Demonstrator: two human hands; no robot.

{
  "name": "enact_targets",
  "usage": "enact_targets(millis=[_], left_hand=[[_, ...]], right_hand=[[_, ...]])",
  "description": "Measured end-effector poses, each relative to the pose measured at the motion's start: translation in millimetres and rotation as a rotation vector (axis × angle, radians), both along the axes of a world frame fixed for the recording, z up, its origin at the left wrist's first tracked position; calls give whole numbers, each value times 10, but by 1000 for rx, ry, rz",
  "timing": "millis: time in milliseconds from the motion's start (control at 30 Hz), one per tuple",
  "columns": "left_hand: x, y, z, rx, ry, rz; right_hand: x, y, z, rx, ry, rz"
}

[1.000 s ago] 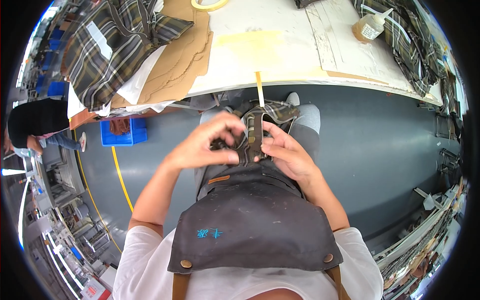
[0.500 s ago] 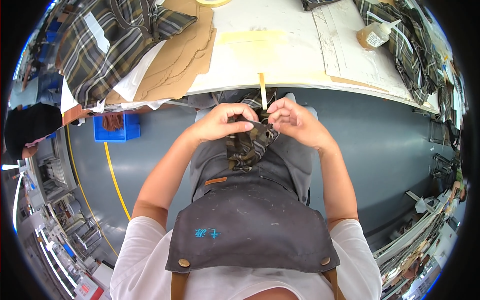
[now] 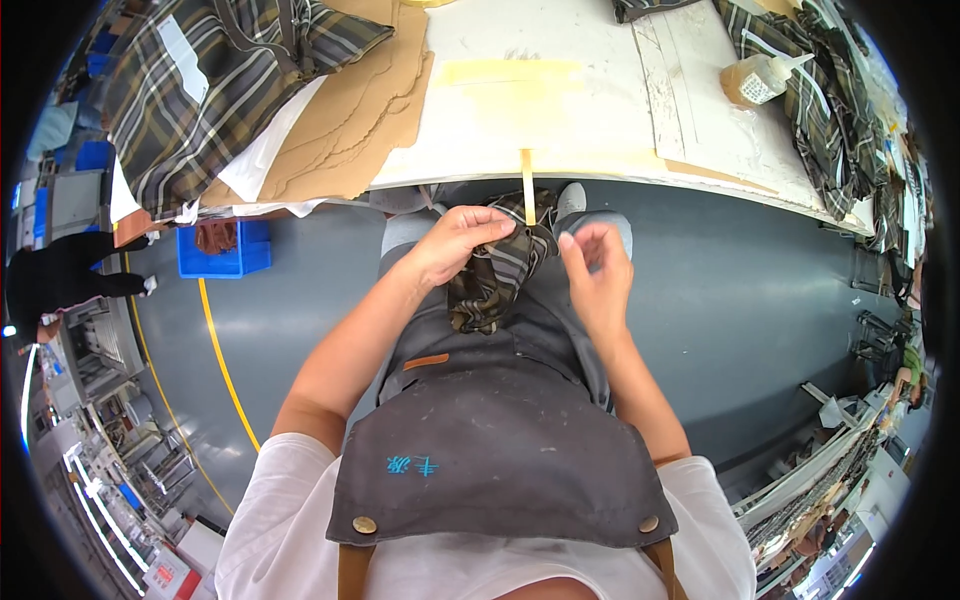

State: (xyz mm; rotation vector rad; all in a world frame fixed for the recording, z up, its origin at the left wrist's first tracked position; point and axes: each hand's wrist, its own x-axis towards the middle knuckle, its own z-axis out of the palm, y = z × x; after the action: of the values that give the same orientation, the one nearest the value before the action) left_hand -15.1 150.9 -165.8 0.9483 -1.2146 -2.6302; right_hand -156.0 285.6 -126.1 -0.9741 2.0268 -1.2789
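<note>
A piece of dark plaid fabric [image 3: 490, 290] hangs bunched between my knees, over the lap of the grey apron [image 3: 500, 440]. My left hand [image 3: 462, 243] pinches its upper edge between thumb and fingers. To the right, clear of the cloth, my right hand [image 3: 600, 270] is loosely curled, with a gap between thumb and fingers; I see nothing in it, though the fingertips are slightly blurred. A narrow pale-yellow strip [image 3: 528, 185] hangs down from the table's front edge, its lower end just beside the cloth.
Brown cardboard [image 3: 375, 130] and a plaid bag-like piece [image 3: 230, 90] cover the left of the white table [image 3: 590, 110]. At its right are a squeeze bottle [image 3: 755, 80] and more plaid fabric [image 3: 830, 130]. A blue crate [image 3: 225, 255] stands on the floor; another person [image 3: 70, 280] is far left.
My right hand has come off the fabric and moved right and slightly down. My left hand still grips the cloth, which has shifted a little to the left.
</note>
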Motion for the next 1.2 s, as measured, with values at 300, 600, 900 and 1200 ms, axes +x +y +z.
enact_targets(millis=[300,600,900,1200], left_hand=[[-111,90,-7,140,69,210],[-51,79,-106,299,210,186],[-56,76,-204,423,330,45],[-125,127,-262,523,314,98]], right_hand=[[517,286,-252,378,380,148],[528,530,272,311,369,20],[720,554,367,341,367,18],[725,516,431,379,326,45]])
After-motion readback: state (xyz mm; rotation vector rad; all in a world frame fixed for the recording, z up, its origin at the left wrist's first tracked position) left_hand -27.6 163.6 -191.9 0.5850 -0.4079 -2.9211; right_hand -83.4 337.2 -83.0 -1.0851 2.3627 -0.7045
